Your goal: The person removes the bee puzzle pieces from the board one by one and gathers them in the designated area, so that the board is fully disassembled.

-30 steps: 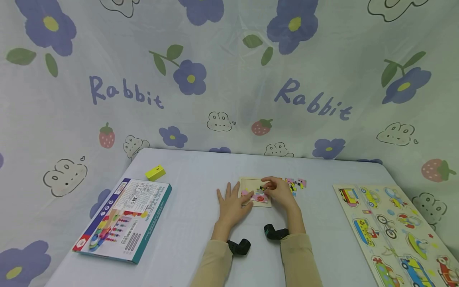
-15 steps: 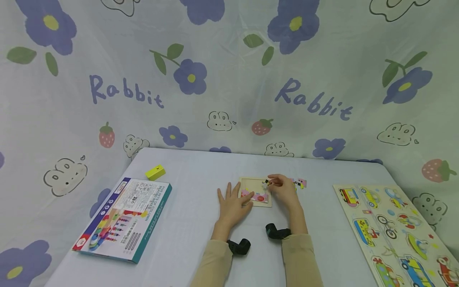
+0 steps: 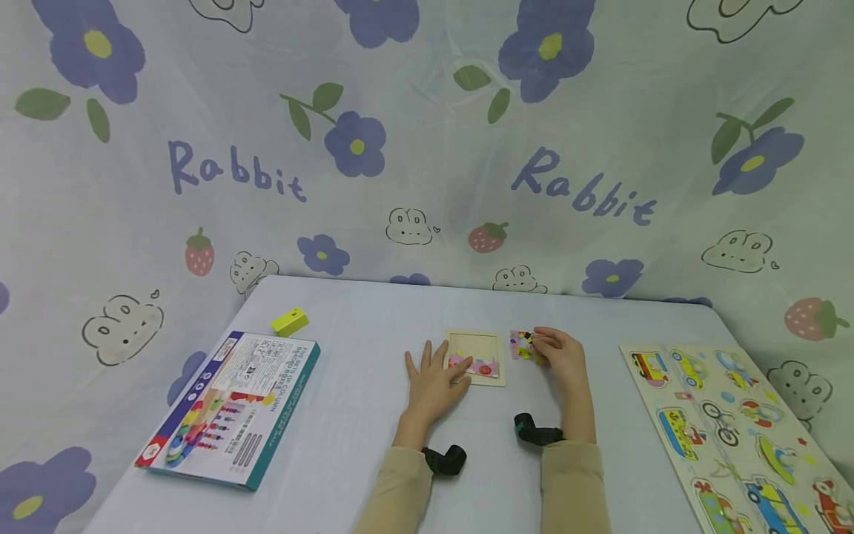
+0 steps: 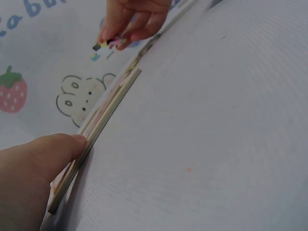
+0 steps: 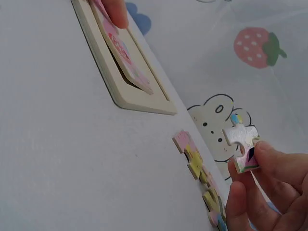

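Note:
My left hand [image 3: 432, 384] lies with spread, straight fingers on a small wooden puzzle tray [image 3: 475, 343]. Pink puzzle pieces [image 3: 485, 368] sit joined along the tray's near side, and the right wrist view has them slightly raised at one edge, with a finger touching them. Right of the tray, my right hand [image 3: 562, 357] pinches a jigsaw piece [image 5: 246, 137] between thumb and fingers, held above the table. Below it are several loose jigsaw pieces [image 5: 194, 161] in pink and yellow, partly hidden by the hand in the head view.
A flat boxed toy set [image 3: 233, 408] lies at the left, with a yellow block [image 3: 290, 322] behind it. At the right is a large wooden vehicle puzzle board [image 3: 723, 423]. A patterned curtain [image 3: 440, 148] hangs behind the white table [image 3: 360, 326].
My right hand has moved right with the jigsaw piece, from over the tray to above the loose pieces. The left hand has stayed on the tray.

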`<state>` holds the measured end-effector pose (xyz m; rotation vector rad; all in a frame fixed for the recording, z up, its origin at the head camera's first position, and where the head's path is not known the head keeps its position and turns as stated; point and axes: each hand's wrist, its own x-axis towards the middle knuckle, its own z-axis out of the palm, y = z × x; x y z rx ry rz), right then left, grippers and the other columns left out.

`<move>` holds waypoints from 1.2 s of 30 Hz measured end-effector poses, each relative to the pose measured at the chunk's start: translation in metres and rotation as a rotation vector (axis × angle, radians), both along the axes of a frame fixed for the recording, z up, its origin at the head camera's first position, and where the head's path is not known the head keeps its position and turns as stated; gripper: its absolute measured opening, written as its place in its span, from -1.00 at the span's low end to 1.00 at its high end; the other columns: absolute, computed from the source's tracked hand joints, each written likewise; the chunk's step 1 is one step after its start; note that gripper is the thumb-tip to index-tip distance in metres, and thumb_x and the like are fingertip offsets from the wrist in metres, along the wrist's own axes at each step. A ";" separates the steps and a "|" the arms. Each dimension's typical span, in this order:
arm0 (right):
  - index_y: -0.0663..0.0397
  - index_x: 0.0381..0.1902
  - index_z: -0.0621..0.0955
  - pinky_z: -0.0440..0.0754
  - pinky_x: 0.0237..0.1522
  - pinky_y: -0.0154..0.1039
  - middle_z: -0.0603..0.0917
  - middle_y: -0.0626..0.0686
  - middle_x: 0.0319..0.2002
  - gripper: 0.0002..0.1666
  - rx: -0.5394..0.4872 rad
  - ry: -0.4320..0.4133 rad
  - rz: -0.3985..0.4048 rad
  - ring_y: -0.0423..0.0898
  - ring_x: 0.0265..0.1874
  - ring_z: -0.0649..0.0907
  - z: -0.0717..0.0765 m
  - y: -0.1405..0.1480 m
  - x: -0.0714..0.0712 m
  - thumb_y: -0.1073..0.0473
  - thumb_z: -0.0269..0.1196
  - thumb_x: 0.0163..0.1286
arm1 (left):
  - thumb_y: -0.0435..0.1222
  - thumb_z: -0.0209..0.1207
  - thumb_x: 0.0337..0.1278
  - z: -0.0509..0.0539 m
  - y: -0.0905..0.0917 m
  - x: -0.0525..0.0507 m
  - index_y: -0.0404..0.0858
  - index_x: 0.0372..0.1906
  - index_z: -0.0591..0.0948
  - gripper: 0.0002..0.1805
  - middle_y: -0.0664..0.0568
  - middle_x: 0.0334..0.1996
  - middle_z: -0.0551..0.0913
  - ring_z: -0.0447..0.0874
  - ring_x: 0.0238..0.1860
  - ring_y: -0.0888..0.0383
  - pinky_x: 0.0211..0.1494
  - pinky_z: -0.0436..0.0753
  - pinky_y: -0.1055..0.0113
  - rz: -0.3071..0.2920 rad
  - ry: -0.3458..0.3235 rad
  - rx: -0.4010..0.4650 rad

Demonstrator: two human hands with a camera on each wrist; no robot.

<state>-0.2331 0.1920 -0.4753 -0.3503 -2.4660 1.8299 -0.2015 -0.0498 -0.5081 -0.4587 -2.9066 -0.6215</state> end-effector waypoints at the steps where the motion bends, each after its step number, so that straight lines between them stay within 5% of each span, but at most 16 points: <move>1: 0.26 0.07 0.54 0.55 -0.37 -0.44 0.65 0.08 -0.17 -0.62 -0.019 -0.007 -0.026 -0.32 -0.37 0.56 0.000 0.002 0.000 0.20 0.17 0.32 | 0.09 -0.04 0.20 0.000 0.000 0.000 0.19 0.16 0.51 -0.57 -0.10 0.36 0.22 -0.07 0.40 -0.25 0.26 -0.26 -0.36 0.000 0.002 -0.003; 10: 0.26 0.09 0.51 0.61 -0.35 -0.45 0.53 0.06 -0.19 -0.63 -0.117 -0.051 -0.204 -0.28 -0.38 0.56 0.000 0.020 0.007 0.26 0.10 0.36 | 0.10 -0.01 0.18 0.000 0.000 0.000 0.08 0.24 0.45 -0.48 -0.09 0.35 0.24 -0.03 0.39 -0.24 0.27 -0.23 -0.36 0.013 0.011 -0.013; 17: 0.30 0.09 0.50 0.55 -0.41 -0.55 0.60 0.14 -0.15 -0.56 -0.044 -0.046 -0.302 -0.46 -0.50 0.52 0.000 0.029 0.010 0.33 0.22 0.22 | 0.10 -0.01 0.19 0.000 0.000 0.001 0.07 0.24 0.45 -0.48 -0.09 0.36 0.22 -0.05 0.40 -0.24 0.27 -0.26 -0.35 0.011 0.000 -0.002; 22: 0.31 0.04 0.53 0.53 -0.48 -0.57 0.58 0.03 -0.31 -0.58 -0.051 -0.088 -0.371 -0.41 -0.54 0.52 -0.001 0.032 0.012 0.33 0.24 0.19 | 0.10 -0.02 0.18 0.000 0.000 0.000 0.08 0.24 0.45 -0.48 -0.09 0.36 0.22 -0.06 0.40 -0.24 0.27 -0.26 -0.35 0.012 -0.005 -0.007; 29: 0.30 0.01 0.56 0.47 -0.67 -0.54 0.62 0.09 -0.33 -0.62 -0.032 -0.164 -0.402 -0.32 -0.60 0.54 -0.002 0.032 0.012 0.32 0.22 0.21 | 0.11 -0.03 0.19 0.001 0.000 0.000 0.09 0.24 0.45 -0.48 -0.08 0.36 0.22 -0.05 0.40 -0.23 0.27 -0.24 -0.35 0.014 -0.007 -0.016; 36: 0.32 -0.03 0.58 0.46 -0.65 -0.49 0.61 0.12 -0.35 -0.64 0.016 -0.165 -0.400 -0.28 -0.63 0.53 0.001 0.029 0.014 0.31 0.22 0.19 | 0.11 -0.02 0.18 0.000 0.000 0.000 0.08 0.23 0.46 -0.48 -0.09 0.36 0.23 -0.05 0.40 -0.24 0.27 -0.25 -0.35 0.016 -0.006 -0.011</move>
